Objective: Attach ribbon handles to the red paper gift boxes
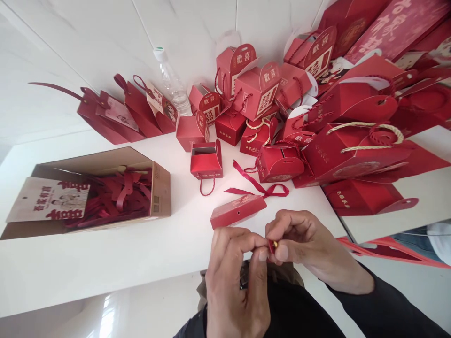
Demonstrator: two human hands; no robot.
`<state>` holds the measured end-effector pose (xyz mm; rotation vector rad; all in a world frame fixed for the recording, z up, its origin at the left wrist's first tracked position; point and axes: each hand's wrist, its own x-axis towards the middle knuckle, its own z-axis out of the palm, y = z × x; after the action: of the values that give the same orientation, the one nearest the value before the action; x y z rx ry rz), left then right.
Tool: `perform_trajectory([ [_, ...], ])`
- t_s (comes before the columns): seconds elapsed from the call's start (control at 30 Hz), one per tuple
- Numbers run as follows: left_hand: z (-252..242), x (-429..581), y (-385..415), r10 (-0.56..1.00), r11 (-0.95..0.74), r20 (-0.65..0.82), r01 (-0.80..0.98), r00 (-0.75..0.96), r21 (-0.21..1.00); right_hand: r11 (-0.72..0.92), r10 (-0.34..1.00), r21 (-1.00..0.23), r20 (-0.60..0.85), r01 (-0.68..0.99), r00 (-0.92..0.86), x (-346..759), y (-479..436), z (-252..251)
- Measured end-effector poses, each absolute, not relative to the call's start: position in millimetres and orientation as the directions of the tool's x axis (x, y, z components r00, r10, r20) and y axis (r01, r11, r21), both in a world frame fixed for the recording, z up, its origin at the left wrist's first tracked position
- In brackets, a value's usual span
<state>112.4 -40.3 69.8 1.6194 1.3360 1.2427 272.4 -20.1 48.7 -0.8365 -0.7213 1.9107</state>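
Note:
Both hands are held together in front of my body at the table's front edge. My right hand [312, 241] pinches a small red strap end with a gold stud [272, 246] between thumb and fingertips. My left hand [234, 277] is closed too, its thumb and index fingertips meeting at the left side of the same red piece; most of the piece is hidden by fingers. Just beyond my hands lies a flat red gift box [237, 211] with a small dark hole in its side. A loose red ribbon [259, 185] curls behind it.
A cardboard box [161, 190] full of red straps [120, 192], with a printed card [52, 199] at its end, stands left. Red bags [130, 112] lean on the wall near a plastic bottle [171, 77]. Several small red gift boxes [255, 91] crowd the back and right.

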Motion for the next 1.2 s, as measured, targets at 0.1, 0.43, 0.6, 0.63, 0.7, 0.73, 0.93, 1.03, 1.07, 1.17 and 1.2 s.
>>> perform_trajectory([
  [0.1, 68.2, 107.3, -36.6, 0.965, -0.26, 0.252, 0.325, 0.067, 0.909, -0.456, 0.879, -0.728, -0.276, -0.512, -0.39, 269.9, -20.9, 47.4],
  [0.43, 59.1, 92.0, -34.2, 0.952, -0.296, 0.244, 0.342, 0.188, 0.892, -0.605, 0.761, -0.676, -0.338, -0.42, -0.553, 272.0, -15.0, 45.9],
  [0.6, 55.4, 90.8, -37.8, 0.972, -0.184, 0.14, 0.234, 0.191, 0.955, -0.616, 0.749, -0.656, -0.315, -0.436, -0.583, 267.5, -16.8, 43.0],
  [0.63, 55.0, 90.7, -37.8, 0.973, -0.186, 0.147, 0.229, 0.177, 0.955, -0.614, 0.753, -0.652, -0.315, -0.445, -0.577, 266.2, -17.7, 42.3],
  [0.7, 54.3, 91.0, -37.8, 0.972, -0.214, 0.183, 0.234, 0.147, 0.948, -0.61, 0.764, -0.642, -0.319, -0.464, -0.561, 264.2, -19.5, 40.6],
  [0.73, 54.0, 91.5, -37.8, 0.973, -0.217, 0.191, 0.229, 0.13, 0.949, -0.61, 0.766, -0.637, -0.322, -0.471, -0.556, 263.8, -20.3, 39.5],
  [0.93, 54.9, 94.7, -37.8, 0.983, -0.172, 0.158, 0.158, 0.098, 0.972, -0.634, 0.749, -0.596, -0.315, -0.493, -0.583, 264.1, -21.9, 33.9],
  [1.03, 57.3, 94.6, -36.4, 0.986, -0.139, 0.128, 0.11, 0.105, 0.984, -0.653, 0.731, -0.569, -0.303, -0.5, -0.611, 262.5, -20.5, 34.8],
  [1.07, 58.0, 94.1, -35.8, 0.987, -0.127, 0.116, 0.098, 0.115, 0.987, -0.662, 0.723, -0.557, -0.3, -0.501, -0.623, 261.7, -19.9, 35.3],
  [1.17, 59.0, 91.3, -34.6, 0.986, -0.105, 0.093, 0.08, 0.139, 0.991, -0.686, 0.699, -0.525, -0.285, -0.503, -0.656, 260.2, -18.4, 36.0],
  [1.2, 58.9, 90.1, -34.4, 0.985, -0.106, 0.093, 0.085, 0.147, 0.991, -0.691, 0.693, -0.519, -0.28, -0.502, -0.664, 260.1, -18.1, 35.9],
])
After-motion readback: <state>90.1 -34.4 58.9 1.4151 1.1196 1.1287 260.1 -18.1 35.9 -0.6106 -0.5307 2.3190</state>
